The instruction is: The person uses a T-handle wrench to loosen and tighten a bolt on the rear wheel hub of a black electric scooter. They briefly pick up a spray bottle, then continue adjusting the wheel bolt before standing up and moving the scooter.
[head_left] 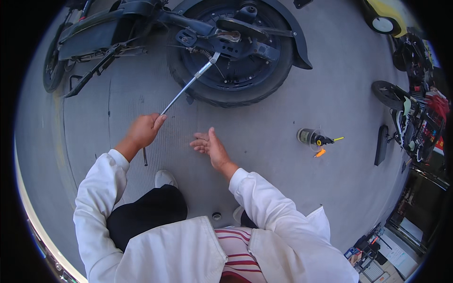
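My left hand is wrapped round the lower end of a long silver socket wrench. The wrench slants up and right, its head meeting the middle of a black two-wheeler's wheel, beside the spring and the frame plate. A thin dark rod shows just under my left hand; whether it belongs to the wrench I cannot tell. My right hand hangs open over the ground to the right, fingers apart, touching nothing. Shadow and frame parts hide exactly what the wrench head grips.
On the ground to the right lies a clear-sided round container with a black-and-yellow tool at its mouth and an orange piece beside it. A small dark ring lies near my feet. Other two-wheelers stand at the right.
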The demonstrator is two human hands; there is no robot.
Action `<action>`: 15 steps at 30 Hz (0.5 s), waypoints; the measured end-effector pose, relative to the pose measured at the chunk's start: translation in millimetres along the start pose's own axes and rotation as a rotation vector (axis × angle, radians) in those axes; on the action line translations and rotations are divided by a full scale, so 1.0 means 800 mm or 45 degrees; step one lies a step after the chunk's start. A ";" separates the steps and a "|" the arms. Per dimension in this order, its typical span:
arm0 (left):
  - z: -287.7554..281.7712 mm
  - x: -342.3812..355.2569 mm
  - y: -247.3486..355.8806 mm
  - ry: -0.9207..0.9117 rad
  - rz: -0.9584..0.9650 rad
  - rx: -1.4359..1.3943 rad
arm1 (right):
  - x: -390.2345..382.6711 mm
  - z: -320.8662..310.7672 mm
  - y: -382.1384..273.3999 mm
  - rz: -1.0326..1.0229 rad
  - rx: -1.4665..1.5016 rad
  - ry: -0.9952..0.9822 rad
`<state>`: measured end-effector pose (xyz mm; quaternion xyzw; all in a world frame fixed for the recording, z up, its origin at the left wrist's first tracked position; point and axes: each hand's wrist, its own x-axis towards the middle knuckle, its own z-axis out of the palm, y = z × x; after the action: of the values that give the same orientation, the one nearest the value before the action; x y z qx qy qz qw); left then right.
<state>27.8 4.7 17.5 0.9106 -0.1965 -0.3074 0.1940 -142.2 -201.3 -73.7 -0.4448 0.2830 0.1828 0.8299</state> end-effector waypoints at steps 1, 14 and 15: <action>0.012 -0.001 0.006 0.010 -0.011 -0.001 | 0.007 -0.042 0.003 0.022 0.084 0.174; 0.074 -0.058 0.089 -0.234 -0.212 -0.699 | 0.008 -0.173 -0.278 -0.556 -0.436 0.689; 0.073 -0.063 0.114 -0.355 -0.335 -0.888 | 0.011 -0.178 -0.286 -0.515 -0.440 0.671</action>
<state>-68.0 -62.2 41.6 0.7572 0.0136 -0.4985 0.4219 -51.9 -444.0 2.4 -0.6570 0.3581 -0.0606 0.6606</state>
